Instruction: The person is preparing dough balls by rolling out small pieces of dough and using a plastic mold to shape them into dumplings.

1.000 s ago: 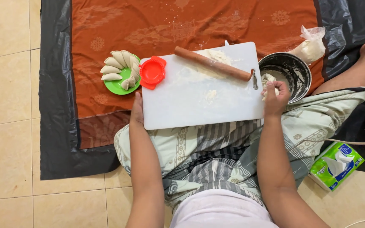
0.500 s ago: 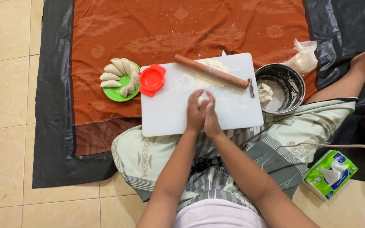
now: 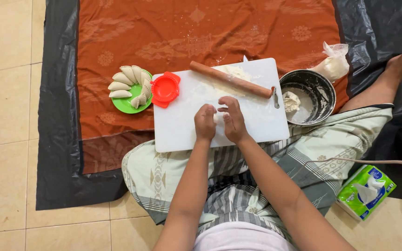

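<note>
Dough ball (image 3: 218, 117): pressed between left hand (image 3: 205, 123) and right hand (image 3: 233, 120), both cupped around it over the middle of the white cutting board (image 3: 182, 132). Step judged: rounding a portion. Rolling pin (image 3: 231, 79) at the board's far edge; red press (image 3: 165, 88) at its left corner; metal bowl (image 3: 319, 95) to its right.

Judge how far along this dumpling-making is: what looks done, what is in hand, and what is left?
Done: several folded dumplings lie on the green plate. In hand: the left hand and right hand press a small piece of dough between them over the white cutting board. Left: dough remains in the metal bowl; the rolling pin and red dumpling press lie unused.
</note>
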